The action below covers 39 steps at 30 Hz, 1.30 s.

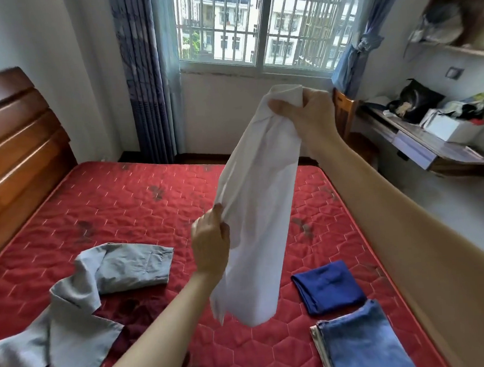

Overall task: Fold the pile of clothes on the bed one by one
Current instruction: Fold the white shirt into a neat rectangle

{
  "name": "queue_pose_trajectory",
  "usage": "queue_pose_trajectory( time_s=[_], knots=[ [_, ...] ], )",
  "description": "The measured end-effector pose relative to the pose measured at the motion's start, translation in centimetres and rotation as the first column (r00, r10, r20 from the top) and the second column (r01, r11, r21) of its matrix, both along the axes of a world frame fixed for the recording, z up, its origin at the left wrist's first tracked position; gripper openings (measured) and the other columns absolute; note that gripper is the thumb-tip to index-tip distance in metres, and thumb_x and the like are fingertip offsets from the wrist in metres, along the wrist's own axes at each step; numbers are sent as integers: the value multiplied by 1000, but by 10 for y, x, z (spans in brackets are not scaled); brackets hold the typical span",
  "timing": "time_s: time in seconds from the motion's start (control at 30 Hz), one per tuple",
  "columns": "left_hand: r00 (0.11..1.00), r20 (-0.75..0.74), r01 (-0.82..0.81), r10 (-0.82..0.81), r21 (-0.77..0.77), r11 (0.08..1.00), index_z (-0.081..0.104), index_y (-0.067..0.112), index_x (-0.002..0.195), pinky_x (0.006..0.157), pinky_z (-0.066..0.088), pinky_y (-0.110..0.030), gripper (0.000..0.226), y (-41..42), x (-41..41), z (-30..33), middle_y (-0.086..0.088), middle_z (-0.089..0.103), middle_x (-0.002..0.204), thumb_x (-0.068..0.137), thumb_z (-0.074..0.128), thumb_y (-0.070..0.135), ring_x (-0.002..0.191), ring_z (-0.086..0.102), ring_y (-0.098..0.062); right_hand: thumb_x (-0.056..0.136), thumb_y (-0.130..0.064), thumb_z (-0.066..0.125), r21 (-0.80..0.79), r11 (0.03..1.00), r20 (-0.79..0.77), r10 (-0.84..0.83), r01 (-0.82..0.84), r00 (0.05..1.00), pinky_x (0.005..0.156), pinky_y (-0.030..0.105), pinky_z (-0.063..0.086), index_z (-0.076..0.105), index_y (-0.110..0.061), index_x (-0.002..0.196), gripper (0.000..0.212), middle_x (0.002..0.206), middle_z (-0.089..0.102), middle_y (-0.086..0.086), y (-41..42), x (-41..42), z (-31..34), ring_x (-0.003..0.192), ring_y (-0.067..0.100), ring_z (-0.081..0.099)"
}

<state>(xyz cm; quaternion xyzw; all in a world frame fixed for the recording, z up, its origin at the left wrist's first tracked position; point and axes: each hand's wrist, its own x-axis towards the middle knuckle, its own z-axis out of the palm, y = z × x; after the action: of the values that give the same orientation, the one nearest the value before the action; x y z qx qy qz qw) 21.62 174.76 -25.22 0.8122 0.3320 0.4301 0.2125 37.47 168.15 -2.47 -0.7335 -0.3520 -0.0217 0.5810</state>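
Head view: white garment (254, 211) hanging, bunched, unfolded.

Open red mattress (139, 195) stretches wide toward the headboard (14, 146) and the window, nothing lying there. Lower left, the crumpled grey garment (80, 292) sprawls across the near side. Lower right, the folded blue cloth (328, 287) and folded jeans (361, 343) sit close together by the bed's edge. Between those piles runs a bare strip of mattress, though the white garment (254, 216) hangs right over it, held up by both hands.
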Motion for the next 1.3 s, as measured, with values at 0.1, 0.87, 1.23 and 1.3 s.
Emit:
queue_pose_trajectory(
  time_s=[0.1,0.87,1.23,1.3],
  knots=[
    [997,-16,79,-80,-34,996,68,-5,88,64,49,-36,7,18,-20,-6,-15,65,71,85,61,-7,60,61,-32,71,-30,83,15,1000,-52,4,-3,999,73,47,55,74,-7,82,27,86,73,15,-10,1,-16,74,18,64],
    [986,-15,139,-165,-468,873,74,0,102,91,51,-33,24,-145,-135,-9,-8,74,99,78,76,3,97,69,-18,76,-18,81,63,946,-185,325,-319,927,66,27,48,72,1,90,26,81,68,7,-210,-10,-81,71,12,60],
    [946,199,324,-257,-507,799,74,20,89,81,50,-30,14,-151,-135,-3,-8,71,86,86,68,8,81,61,-12,80,-18,77,97,925,-284,379,-366,881,59,24,45,65,4,82,25,72,59,4,-183,31,-84,64,14,54],
    [962,156,274,-225,-530,803,72,23,90,81,48,-36,14,-133,-116,-31,-8,70,86,86,68,11,81,61,-15,82,-18,75,28,928,-367,356,-373,859,66,30,51,67,5,93,27,83,65,9,-155,52,-120,72,19,61]
  ],
)
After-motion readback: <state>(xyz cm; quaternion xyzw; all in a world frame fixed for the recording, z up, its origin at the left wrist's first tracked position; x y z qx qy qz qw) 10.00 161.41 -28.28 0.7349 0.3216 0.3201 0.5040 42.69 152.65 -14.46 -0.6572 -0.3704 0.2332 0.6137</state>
